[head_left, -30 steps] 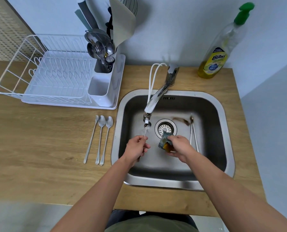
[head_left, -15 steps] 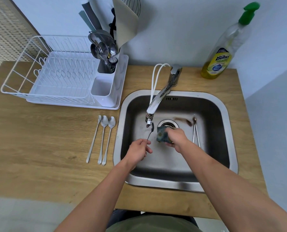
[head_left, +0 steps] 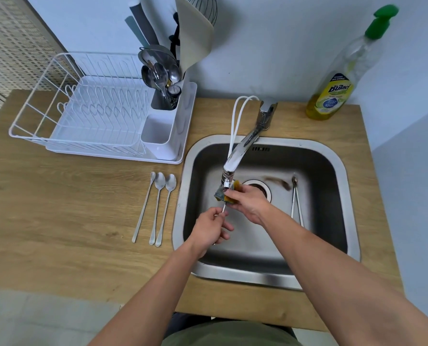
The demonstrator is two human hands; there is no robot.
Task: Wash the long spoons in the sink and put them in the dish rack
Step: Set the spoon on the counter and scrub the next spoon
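Over the steel sink (head_left: 342, 171), my left hand (head_left: 211, 229) grips the handle of a long spoon (head_left: 224, 208). Its bowl is hidden inside a yellow and grey sponge (head_left: 226, 194), which my right hand (head_left: 248, 201) squeezes around it just under the tap spout (head_left: 229, 171). Three more long spoons (head_left: 158, 208) lie side by side on the wooden counter left of the sink. The white dish rack (head_left: 95, 113) stands at the back left, with a cutlery holder (head_left: 163, 96) full of utensils on its right side.
Metal tongs (head_left: 295, 203) lie in the right part of the sink, beside the drain (head_left: 260, 187). A dish soap bottle (head_left: 337, 78) with a green cap stands at the back right corner. The counter's front edge runs below the sink.
My right hand has moved the sponge left, from beside the drain to under the spout, and closed it over the spoon's bowl. My left hand stays on the handle.
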